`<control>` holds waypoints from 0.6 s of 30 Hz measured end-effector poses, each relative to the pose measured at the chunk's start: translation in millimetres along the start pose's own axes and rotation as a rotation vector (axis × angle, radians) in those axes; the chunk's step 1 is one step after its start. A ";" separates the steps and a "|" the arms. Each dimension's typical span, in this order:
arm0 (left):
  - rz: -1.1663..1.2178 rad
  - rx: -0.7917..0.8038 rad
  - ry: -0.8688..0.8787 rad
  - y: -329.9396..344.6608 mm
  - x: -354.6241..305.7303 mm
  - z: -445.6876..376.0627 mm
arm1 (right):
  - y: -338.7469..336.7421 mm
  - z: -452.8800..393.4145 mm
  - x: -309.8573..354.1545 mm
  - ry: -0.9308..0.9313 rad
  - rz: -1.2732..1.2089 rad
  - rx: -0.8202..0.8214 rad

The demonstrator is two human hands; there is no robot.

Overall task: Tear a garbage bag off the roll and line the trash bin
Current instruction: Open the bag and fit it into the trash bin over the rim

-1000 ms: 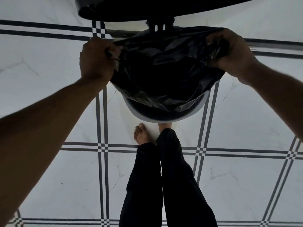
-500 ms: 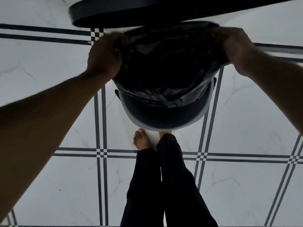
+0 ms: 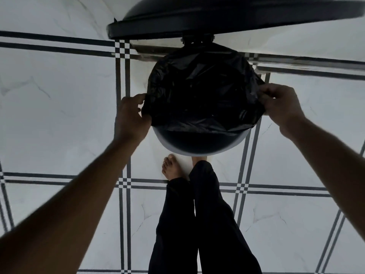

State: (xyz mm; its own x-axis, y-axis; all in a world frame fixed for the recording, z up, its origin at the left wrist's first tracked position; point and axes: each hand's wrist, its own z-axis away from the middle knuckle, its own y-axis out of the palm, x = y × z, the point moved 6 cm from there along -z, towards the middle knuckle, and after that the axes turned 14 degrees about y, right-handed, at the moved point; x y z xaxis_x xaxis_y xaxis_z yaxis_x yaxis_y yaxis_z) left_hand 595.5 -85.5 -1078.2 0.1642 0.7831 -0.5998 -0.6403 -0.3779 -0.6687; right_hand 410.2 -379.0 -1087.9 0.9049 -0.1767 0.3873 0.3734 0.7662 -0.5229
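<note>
A round trash bin (image 3: pixel 199 150) with a pale rim stands on the tiled floor right in front of my feet. A black garbage bag (image 3: pixel 201 89) is spread over its mouth, covering the far and side rim, while the near rim stays bare. My left hand (image 3: pixel 131 118) pinches the bag's edge at the bin's left side. My right hand (image 3: pixel 280 104) grips the bag's edge at the right side. The bin's dark lid (image 3: pixel 227 16) stands raised behind the bag.
White marble-look floor tiles (image 3: pixel 59 105) with dark double stripes surround the bin. My bare foot (image 3: pixel 171 168) and dark trouser legs (image 3: pixel 197 224) are just below the bin. No roll of bags is in view.
Both hands have come down and apart along the bin's sides, stretching the bag wider over the rim. The bag now lies lower and flatter over the opening.
</note>
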 end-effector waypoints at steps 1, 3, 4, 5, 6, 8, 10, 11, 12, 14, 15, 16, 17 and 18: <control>-0.007 0.009 0.011 -14.0 3.8 15.9 | 0.1 5.0 -3.3 -0.017 -0.014 -0.001; 0.007 -0.031 -0.008 5.9 13.8 22.8 | 2.1 13.6 -14.6 -0.008 -0.069 0.029; 0.031 -0.045 -0.010 11.0 14.2 28.2 | 3.7 17.8 -20.9 0.000 -0.080 0.040; 0.057 -0.060 -0.086 17.4 13.2 32.3 | 5.8 20.9 -27.7 0.002 -0.076 0.052; 0.080 -0.101 -0.138 21.2 14.7 34.5 | 7.2 24.5 -32.3 -0.010 -0.055 0.050; 0.160 -0.146 -0.294 22.2 19.1 38.9 | 7.4 31.8 -38.2 -0.034 -0.020 -0.008; 0.207 -0.099 -0.415 28.6 25.0 40.4 | 6.2 39.0 -46.8 -0.006 -0.041 -0.092; 0.230 -0.065 -0.426 31.1 27.6 39.2 | 6.5 41.7 -53.1 0.029 -0.079 -0.123; 0.225 -0.024 -0.427 32.2 29.2 38.1 | 8.0 44.2 -59.7 0.081 -0.129 -0.135; 0.161 0.023 -0.395 28.2 28.0 37.6 | 13.6 46.3 -74.2 0.217 -0.271 -0.093; 0.111 0.051 -0.357 27.0 27.0 37.6 | 15.8 46.7 -79.0 0.269 -0.322 -0.062; 0.018 0.086 -0.306 25.1 25.3 37.2 | 16.4 47.0 -81.0 0.298 -0.340 -0.037; -0.089 0.102 -0.252 23.1 23.0 36.3 | 16.0 45.5 -82.0 0.305 -0.335 -0.015; -0.172 0.106 -0.208 21.3 21.7 36.2 | 15.2 43.4 -81.3 0.302 -0.326 0.008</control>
State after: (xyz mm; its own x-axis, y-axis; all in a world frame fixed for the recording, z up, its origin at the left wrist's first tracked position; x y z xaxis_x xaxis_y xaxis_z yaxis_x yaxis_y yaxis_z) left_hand 558.3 -58.7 -1089.6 0.1270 0.9197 -0.3715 -0.6929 -0.1857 -0.6967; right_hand 333.5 -326.2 -1094.4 0.7597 -0.5815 0.2911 0.6486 0.6451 -0.4039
